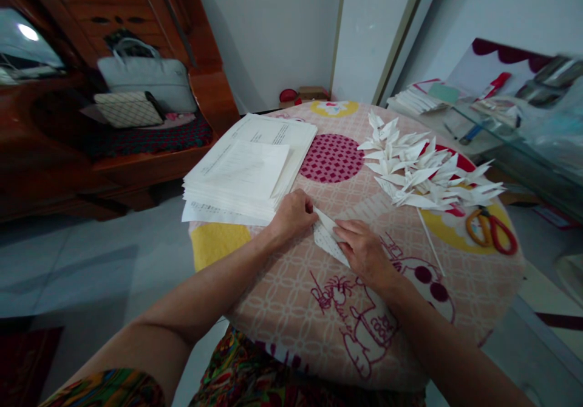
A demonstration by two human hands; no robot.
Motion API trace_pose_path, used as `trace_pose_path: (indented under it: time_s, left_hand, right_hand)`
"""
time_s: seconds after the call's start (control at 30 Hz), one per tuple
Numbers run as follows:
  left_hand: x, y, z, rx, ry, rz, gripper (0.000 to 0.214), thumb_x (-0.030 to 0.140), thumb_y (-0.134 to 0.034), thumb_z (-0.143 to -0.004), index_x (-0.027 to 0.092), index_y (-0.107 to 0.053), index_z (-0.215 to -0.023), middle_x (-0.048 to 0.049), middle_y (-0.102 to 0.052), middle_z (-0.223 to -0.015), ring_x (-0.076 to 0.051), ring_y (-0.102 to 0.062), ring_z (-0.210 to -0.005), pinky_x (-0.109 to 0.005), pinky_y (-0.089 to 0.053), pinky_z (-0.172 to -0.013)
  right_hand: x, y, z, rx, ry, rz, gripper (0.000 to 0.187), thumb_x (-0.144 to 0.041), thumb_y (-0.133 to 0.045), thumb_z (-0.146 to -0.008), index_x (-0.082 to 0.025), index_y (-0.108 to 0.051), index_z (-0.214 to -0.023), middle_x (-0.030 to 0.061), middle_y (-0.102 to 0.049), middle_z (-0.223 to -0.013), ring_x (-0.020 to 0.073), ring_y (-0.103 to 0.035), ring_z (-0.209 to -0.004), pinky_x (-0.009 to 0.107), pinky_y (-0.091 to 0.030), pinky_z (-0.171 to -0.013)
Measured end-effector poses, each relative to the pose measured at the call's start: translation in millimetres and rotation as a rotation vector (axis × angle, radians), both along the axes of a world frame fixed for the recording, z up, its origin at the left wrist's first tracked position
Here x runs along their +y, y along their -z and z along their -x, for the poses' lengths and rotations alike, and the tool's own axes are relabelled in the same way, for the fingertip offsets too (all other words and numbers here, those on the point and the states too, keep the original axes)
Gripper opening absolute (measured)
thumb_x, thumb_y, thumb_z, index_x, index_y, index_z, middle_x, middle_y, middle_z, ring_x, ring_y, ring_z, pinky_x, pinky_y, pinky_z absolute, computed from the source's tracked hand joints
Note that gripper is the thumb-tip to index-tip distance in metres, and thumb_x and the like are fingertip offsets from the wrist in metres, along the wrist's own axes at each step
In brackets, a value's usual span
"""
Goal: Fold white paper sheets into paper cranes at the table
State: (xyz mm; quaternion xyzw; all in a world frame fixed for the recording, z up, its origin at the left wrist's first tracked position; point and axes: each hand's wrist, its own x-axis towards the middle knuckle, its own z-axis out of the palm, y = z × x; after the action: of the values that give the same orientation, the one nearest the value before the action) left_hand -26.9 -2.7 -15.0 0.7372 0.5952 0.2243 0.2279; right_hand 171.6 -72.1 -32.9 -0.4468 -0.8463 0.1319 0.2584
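A folded piece of white printed paper [328, 241] lies on the cloth-covered table between my hands. My left hand [294, 214] pinches its upper left corner between thumb and fingers. Over its right edge, my right hand [364, 250] has its fingers closed on the paper, with the thumb side hidden. Left of my left hand is a stack of printed sheets [237, 164], with a smaller sheet [255, 163] on top. Many folded paper cranes [419, 167] sit in a heap beyond my right hand.
Scissors [492, 231] with orange and red handles lie at the table's right, near a thin white stick [430, 243]. The patterned tablecloth [282, 297] covers the round table. A wooden bench [155, 152] with bags stands left; a cluttered glass shelf [514, 146] stands right.
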Motion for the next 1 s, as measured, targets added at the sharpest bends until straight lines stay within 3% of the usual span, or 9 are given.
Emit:
trace_pose_path:
  time_s: [0.3,0.6,0.87,1.0]
  left_hand:
    - [3.4,-1.4,4.9,0.013,0.023,0.026,0.005,0.016,-0.065,-0.07,0.014,-0.064,-0.066,-0.0031,-0.062,-0.074,-0.014,-0.055,-0.067,-0.027,-0.043,-0.064]
    - [9.0,-1.6,9.2,0.055,0.011,0.017,0.009,0.018,-0.062,-0.071,0.015,-0.069,-0.067,-0.0043,-0.066,-0.072,-0.016,-0.057,-0.065,-0.026,-0.044,-0.065]
    - [8.2,0.0,7.6,0.144,-0.001,-0.018,0.009,0.017,-0.062,-0.073,0.013,-0.07,-0.071,-0.0057,-0.065,-0.074,-0.017,-0.059,-0.07,-0.028,-0.047,-0.07]
    - [10.5,-1.8,11.1,0.116,0.019,-0.004,0.004,0.017,-0.064,-0.071,0.014,-0.068,-0.071,-0.005,-0.065,-0.075,-0.017,-0.06,-0.071,-0.029,-0.046,-0.072]
  right_hand:
    - [-0.1,-4.7,2.4,-0.019,-0.045,-0.004,0.031,-0.008,-0.043,-0.091,-0.017,-0.07,-0.103,0.0137,-0.07,-0.114,0.0272,-0.061,-0.106,0.046,-0.048,-0.097]
    - [1.7,-4.3,0.6,-0.074,-0.094,0.028,0.032,-0.009,-0.043,-0.092,-0.015,-0.069,-0.109,0.0161,-0.068,-0.122,0.0272,-0.057,-0.116,0.043,-0.046,-0.101]
    - [4.6,-8.1,0.3,-0.052,-0.127,0.041,0.03,-0.01,-0.042,-0.093,-0.017,-0.07,-0.102,0.0129,-0.07,-0.111,0.0263,-0.058,-0.11,0.042,-0.047,-0.097]
    - [5.8,-7.6,-1.0,-0.061,-0.146,0.023,0.033,-0.007,-0.042,-0.09,-0.015,-0.07,-0.106,0.0142,-0.07,-0.116,0.027,-0.057,-0.113,0.043,-0.047,-0.099]
